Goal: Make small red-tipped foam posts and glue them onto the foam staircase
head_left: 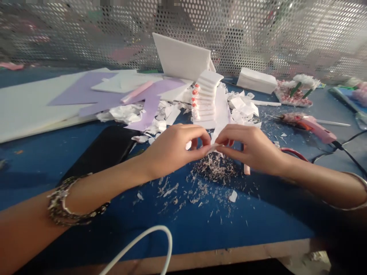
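My left hand and my right hand meet at the middle of the blue table. Thumb and fingertips of both are pinched on a thin white paper strip. Its far part seems to run back beside a stepped stack of white folded pieces with small orange-red dots along the left side. Under my fingers lies a small heap of fine shavings, with bits scattered towards me. A short pale-pink stick shows below my right hand, partly hidden by it.
Crumpled paper scraps, lavender sheets and white boards cover the back left. A black flat object lies by my left forearm. A pink glue gun with its cord is at right. A white cable loops in front.
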{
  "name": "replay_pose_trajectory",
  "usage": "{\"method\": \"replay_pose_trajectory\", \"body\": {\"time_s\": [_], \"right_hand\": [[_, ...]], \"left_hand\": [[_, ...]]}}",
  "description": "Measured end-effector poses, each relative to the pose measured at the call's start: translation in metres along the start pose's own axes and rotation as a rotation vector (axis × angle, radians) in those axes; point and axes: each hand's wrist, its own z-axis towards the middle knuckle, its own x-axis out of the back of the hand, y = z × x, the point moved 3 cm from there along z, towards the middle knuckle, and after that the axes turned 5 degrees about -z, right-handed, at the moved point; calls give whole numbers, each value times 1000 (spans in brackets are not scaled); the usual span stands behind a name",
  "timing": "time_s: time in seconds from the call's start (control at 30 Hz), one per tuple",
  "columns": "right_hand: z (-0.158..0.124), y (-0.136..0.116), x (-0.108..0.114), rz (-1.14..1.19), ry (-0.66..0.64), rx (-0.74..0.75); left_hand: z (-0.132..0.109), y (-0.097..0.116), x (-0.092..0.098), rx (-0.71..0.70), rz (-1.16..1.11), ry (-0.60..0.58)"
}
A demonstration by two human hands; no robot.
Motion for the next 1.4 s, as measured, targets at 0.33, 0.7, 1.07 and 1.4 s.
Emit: {"method": "replay_pose_trajectory", "body": {"time_s": [0.33,0.7,1.07,1.4], "right_hand": [[25,-13,37,-252,177,127],[18,-24,62,-220,315,194],[23,-39,70,-406,329,346],[35,-30,59,-108,344,247]], "left_hand": [[17,7,22,116,-385,175],[30,15,33,51,-462,226],[25,6,38,79,-586,215],[22,2,43,131,-576,153]]}}
